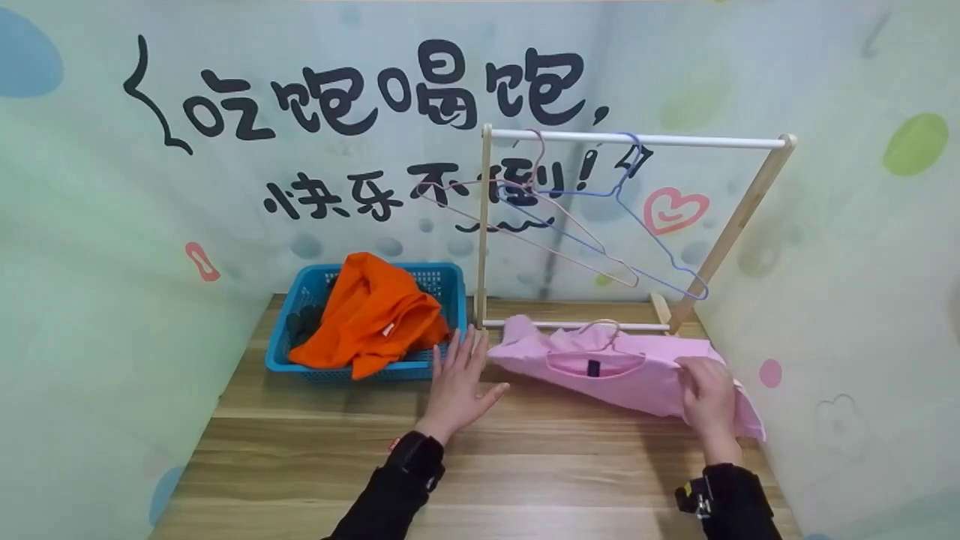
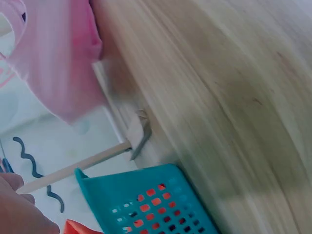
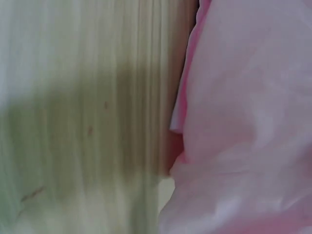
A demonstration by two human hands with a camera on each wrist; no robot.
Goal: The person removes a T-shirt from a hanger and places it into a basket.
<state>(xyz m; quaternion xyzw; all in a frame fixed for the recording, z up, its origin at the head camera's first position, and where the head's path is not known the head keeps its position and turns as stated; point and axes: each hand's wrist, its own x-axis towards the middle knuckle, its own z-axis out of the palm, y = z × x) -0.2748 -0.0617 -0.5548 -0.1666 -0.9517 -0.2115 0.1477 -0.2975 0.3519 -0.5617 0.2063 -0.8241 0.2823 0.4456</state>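
The pink garment [image 1: 652, 386] was where it all happened: it stretched sideways on the worktop [image 1: 562, 465], right at the foot of the wooden rack [image 1: 484, 225]. Its long axis slanted, left end back by the rack's lower rail, right end down nearer the person. And the right hand [image 1: 711, 397] was the one on it! Fingers curled, it pinched the upper edge towards that near end. The left hand [image 1: 459, 394] was off to the other side: palm down, fingers straight and spread, nothing in its hold, just beside the garment's far-left corner. Whether its fingertips brushed the basket, I couldn't tell.

Look at that neckline, too: a dark tag [image 1: 593, 368] showed inside it, and a hanger hook [image 1: 616, 330] stood up behind it, on the rack side. High above ran the white top bar [image 1: 697, 141], going crosswise much as the cloth did, with a pink hanger [image 1: 541, 150] and a blue hanger [image 1: 637, 150] hooked over it, both bare.

Over on the left, the blue basket [image 1: 315, 371] sat beside the rack's left post. Orange cloth [image 1: 375, 315] was heaped in it, spilling over the front rim, and something dark [image 1: 301, 324] was tucked along the left inside wall; what it was, the orange pile mostly hid.
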